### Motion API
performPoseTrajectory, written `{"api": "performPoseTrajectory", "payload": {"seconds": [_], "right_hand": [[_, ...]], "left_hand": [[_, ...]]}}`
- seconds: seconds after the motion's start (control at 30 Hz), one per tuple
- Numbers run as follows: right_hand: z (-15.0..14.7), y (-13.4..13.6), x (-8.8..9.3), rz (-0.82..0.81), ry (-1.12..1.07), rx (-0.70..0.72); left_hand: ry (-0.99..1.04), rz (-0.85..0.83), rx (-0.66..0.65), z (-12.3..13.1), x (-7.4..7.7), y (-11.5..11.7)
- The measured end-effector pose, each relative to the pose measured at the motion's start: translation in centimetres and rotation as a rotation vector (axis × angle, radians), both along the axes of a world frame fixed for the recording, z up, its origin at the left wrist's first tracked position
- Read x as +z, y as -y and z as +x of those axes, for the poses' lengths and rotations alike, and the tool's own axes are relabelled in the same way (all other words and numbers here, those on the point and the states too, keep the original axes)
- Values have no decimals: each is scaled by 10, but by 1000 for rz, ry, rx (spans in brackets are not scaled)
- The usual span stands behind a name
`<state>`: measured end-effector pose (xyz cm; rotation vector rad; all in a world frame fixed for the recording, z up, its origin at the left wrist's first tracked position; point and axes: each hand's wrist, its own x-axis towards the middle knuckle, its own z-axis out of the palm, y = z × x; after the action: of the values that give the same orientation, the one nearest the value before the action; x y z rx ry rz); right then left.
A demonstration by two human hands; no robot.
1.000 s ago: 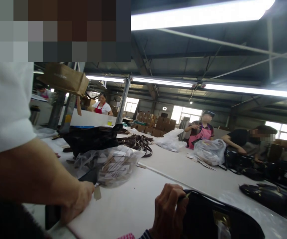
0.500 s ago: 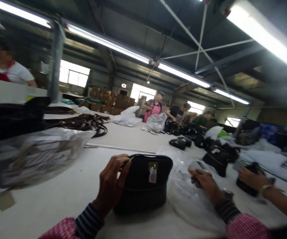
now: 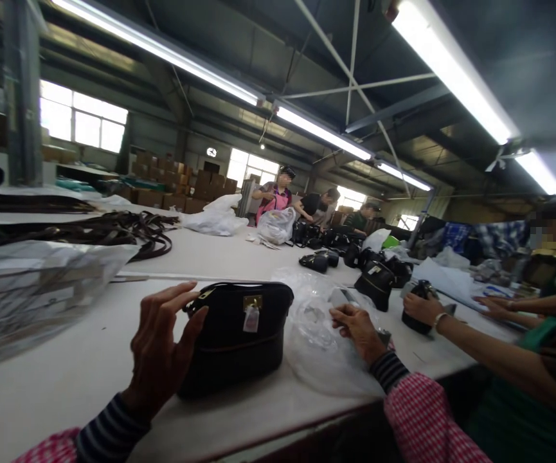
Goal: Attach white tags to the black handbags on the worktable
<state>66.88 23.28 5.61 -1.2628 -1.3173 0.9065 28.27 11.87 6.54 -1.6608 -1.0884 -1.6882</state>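
A small black handbag (image 3: 239, 347) stands upright on the white table, with a gold lock plate and a plastic-wrapped tag on its front. My left hand (image 3: 162, 347) is at its upper left corner, fingers spread and the thumb by the gold zipper end. To the right of the handbag lie clear plastic bags (image 3: 326, 366). Over them my right hand (image 3: 357, 328) has thumb and fingers pinched together. A grey flat piece (image 3: 342, 297) shows just behind those fingertips; what they hold is not clear.
At right, a co-worker's hand (image 3: 422, 308) holds a black bag. Several more black bags (image 3: 376, 283) stand further along the table. Dark brown straps (image 3: 147, 235) and a large clear plastic bag (image 3: 41, 289) lie at left. Other people stand at the far side.
The view has swung right, bringing a co-worker at right into sight. My left fingers have loosened from the handbag's corner and spread. My right hand stays pinched over the plastic bags.
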Motion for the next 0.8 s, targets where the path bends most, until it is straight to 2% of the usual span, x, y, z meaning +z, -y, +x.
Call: {"api": "performPoseTrajectory", "payload": {"seconds": [0.07,0.13,0.23,0.3,0.4,0.47,0.53,0.6,0.67,0.73,0.8], "right_hand": [[-2,2,2,8,-11,-10],[-3,2,5,14,-38,-13],[-4,5,12,18,-108,1],[-6,14,17,9,-146,26],[-19,41,22,17,-177,116],[-37,65,20,42,-179,213],[-59,88,13,51,-172,325],[-79,105,6,42,-174,425],[-93,115,5,27,-157,516],[-95,115,16,14,-106,583],[-85,104,38,35,-90,528]], "left_hand": [[-81,93,29,9,4,7],[-178,147,-15,21,9,17],[-281,98,-247,47,12,32],[-239,-55,-445,67,10,38],[13,-482,-669,100,3,36],[289,-804,-837,119,-2,28],[569,-996,-1018,133,-6,19],[758,-1016,-1123,139,-8,13],[851,-981,-1138,137,-10,13],[917,-943,-1142,130,-10,19],[952,-903,-1151,118,-9,28]]}}
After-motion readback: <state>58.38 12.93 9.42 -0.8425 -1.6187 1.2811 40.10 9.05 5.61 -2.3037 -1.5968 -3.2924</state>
